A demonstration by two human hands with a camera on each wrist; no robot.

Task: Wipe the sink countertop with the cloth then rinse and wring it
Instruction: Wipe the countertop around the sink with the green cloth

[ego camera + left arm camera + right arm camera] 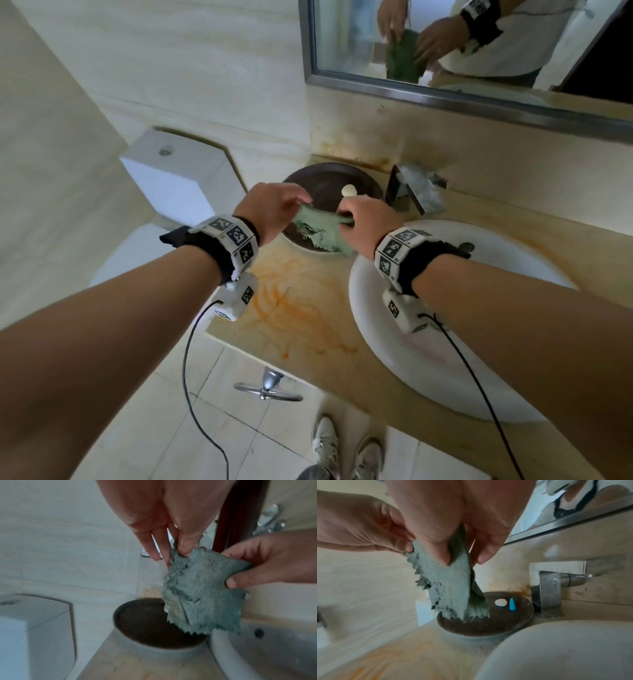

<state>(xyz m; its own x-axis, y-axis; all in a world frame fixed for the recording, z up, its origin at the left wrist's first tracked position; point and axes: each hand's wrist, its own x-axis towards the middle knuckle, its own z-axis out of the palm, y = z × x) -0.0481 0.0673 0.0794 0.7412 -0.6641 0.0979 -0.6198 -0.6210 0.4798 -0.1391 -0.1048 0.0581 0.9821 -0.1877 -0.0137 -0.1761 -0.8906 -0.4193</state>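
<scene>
Cloth: a green cloth (322, 229) with ragged, frayed edges, held in the air between both hands above a dark dish (329, 186), its lower edge hanging toward the dish and the stained tabletop (291, 308).
Left grip: the left hand (274, 209) pinches one upper corner between thumb and fingertips (184, 547), the other fingers loose.
Right grip: the right hand (366, 222) pinches the opposite upper edge, thumb in front and fingers behind.
Handling: it looks soft, thin and limp — light, likely to fold and sag wherever it is not held. The worn fringe could tear, so a bunched hold across the middle seems better for wiping than the corners.
Around: the dish holds a small white round piece (500, 602) and a blue cone (512, 604); a metal tap (546, 588) stands just beside it, the white sink (445, 342) to the right, a toilet cistern (171, 171) to the left.
In the way: the dish sits on the tabletop touching the sink rim — wiping the orange stains in front looks free, but the corner behind means going round it.
</scene>
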